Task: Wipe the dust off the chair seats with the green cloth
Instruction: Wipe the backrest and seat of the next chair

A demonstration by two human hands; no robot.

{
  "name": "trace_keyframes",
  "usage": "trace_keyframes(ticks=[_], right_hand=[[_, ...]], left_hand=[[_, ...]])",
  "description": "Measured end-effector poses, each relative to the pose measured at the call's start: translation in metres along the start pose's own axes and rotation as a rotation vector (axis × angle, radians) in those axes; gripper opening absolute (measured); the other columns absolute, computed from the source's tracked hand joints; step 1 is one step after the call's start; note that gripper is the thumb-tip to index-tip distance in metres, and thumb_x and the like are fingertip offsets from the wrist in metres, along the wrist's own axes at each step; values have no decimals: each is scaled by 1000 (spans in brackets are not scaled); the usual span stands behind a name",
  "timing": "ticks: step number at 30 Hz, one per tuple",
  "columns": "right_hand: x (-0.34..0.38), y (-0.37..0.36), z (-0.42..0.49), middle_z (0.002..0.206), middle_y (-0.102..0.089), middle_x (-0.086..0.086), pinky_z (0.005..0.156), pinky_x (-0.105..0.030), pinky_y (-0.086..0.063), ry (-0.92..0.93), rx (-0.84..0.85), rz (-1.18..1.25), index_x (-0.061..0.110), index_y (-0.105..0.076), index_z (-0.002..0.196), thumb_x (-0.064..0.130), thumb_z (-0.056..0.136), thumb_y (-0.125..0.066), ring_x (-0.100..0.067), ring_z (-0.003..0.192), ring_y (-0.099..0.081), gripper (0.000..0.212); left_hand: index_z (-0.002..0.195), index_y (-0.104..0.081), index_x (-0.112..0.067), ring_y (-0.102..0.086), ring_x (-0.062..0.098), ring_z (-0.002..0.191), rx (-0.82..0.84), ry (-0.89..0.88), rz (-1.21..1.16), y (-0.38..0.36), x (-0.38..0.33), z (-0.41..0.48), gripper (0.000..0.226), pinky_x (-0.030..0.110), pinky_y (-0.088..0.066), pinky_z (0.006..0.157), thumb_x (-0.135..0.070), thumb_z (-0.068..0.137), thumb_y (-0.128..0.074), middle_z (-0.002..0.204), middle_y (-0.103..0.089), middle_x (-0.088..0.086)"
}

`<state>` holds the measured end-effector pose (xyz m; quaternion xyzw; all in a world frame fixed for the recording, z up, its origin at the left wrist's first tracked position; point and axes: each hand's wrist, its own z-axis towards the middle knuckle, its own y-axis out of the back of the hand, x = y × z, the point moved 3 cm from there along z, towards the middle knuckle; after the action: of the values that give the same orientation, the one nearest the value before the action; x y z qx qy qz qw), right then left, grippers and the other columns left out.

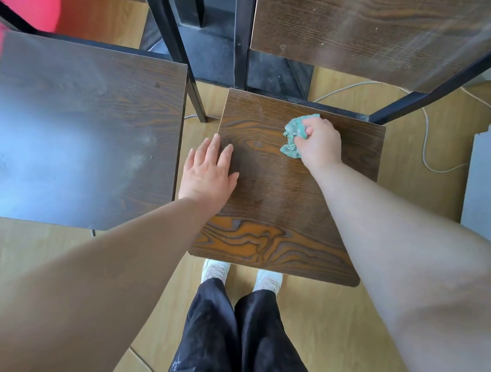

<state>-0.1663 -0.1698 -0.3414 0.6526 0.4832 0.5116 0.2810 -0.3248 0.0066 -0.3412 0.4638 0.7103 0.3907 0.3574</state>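
- Floor (329,336): pale wood-look boards, with a white cable (426,138) looping across them at right.
- Left chair seat (81,131): dark wood grain, a hazy, dusty sheen over its surface; well clear of both hands.
- Desk (386,30): dark wood top at upper right, on a black metal frame (431,96).
- Right chair seat (282,212): brown wood grain with orange figure near the front edge; stands directly ahead of the person's white shoes (215,270).
- Left hand (208,173): grip wide open, fingers spread, palm flat on the seat's left edge, holding nothing.
- Right hand (320,143): grip closed into a fist round the cloth, pressed on the seat's back right part.
- Green cloth (294,136): crumpled, bunched under the right hand, touching the right chair seat near its rear edge.
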Motion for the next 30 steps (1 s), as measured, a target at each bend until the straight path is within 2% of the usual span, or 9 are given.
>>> trace_keyframes(ticks=[2, 4, 10, 15, 20, 27, 30], right_hand=[[1, -6, -10, 133, -55, -2, 94, -28, -53, 22, 25, 33, 16, -60, 131, 16, 93, -64, -19, 118, -57, 38], [1, -12, -23, 136, -53, 1, 91, -21, -49, 31, 63, 88, 16, -63, 129, 13, 94, -63, -18, 119, -56, 36], [-6, -32, -72, 127, -55, 3, 85, -2, -36, 151, 189, 121, 14, -70, 119, 4, 93, -61, -11, 112, -55, 29], [-12, -55, -124, 118, -59, -1, 93, -17, -46, 289, 262, 99, 12, -73, 112, 3, 91, -61, -17, 107, -57, 26], [-17, -73, -174, 110, -61, -4, 89, -31, -51, 370, 311, 71, 11, -75, 109, 2, 90, -60, -23, 102, -59, 26], [-30, -95, -240, 102, -60, 0, 85, -28, -47, 423, 447, 94, 13, -74, 111, 2, 90, -59, -19, 96, -58, 28], [-37, -102, -261, 105, -62, -3, 88, -29, -48, 453, 538, 44, 11, -75, 109, 1, 89, -61, -23, 98, -60, 27]], left_hand=[[157, -17, -21, -2, 26, 152, 2, -1, -10, -2, 2, -3, 62, 45, -6, 124, -46, 103, -35, 166, -4, 7], [157, -19, -21, -3, 27, 152, 3, 3, -17, -4, 5, -8, 62, 45, -8, 124, -45, 103, -37, 166, -6, 7], [156, -19, -20, -4, 27, 152, 21, 10, -21, -11, 11, -33, 61, 45, -9, 124, -45, 103, -38, 166, -6, 8], [156, -19, -21, -6, 27, 152, 31, 24, -15, -24, 14, -65, 60, 44, -10, 123, -43, 104, -37, 166, -7, 7], [156, -18, -22, -5, 27, 153, 43, 61, -17, -41, 18, -101, 57, 44, -9, 122, -43, 105, -33, 166, -7, 6], [157, -18, -21, -5, 28, 152, 64, 107, -15, -60, 23, -143, 57, 45, -9, 123, -42, 106, -33, 166, -8, 7], [157, -18, -20, -6, 28, 152, 58, 120, -26, -61, 22, -155, 57, 45, -10, 124, -41, 106, -33, 166, -9, 8]])
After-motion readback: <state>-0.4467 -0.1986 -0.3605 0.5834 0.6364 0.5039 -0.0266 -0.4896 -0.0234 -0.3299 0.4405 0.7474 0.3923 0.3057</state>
